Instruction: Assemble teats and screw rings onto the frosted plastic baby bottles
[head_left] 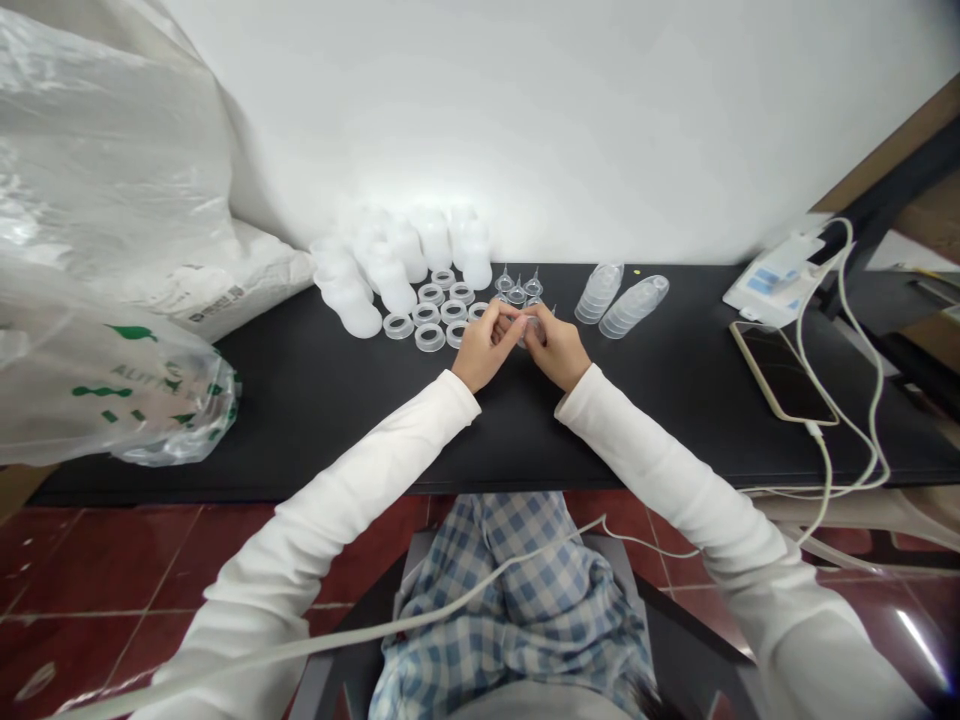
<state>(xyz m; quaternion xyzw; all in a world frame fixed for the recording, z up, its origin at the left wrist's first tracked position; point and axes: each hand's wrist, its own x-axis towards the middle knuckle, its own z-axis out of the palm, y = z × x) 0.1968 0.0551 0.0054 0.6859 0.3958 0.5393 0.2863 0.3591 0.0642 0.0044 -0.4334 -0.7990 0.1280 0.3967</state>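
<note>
My left hand (486, 348) and my right hand (556, 348) meet over the black table (315, 400), fingers pinched together on a small clear plastic part (529, 326) between them. Just behind the hands stand a few clear pointed tips (517, 286). To their left lie several translucent rings (431, 318) in rows. Behind the rings stand several white bottle-shaped pieces (397, 262). Two stacks of clear caps (619, 298) lie on their sides to the right of the hands.
A phone (784, 372) lies at the right with a white cable (862, 400) looping off the table edge. A white device (772, 280) sits behind it. Large plastic bags (112, 300) fill the left end. A white wall stands behind the table.
</note>
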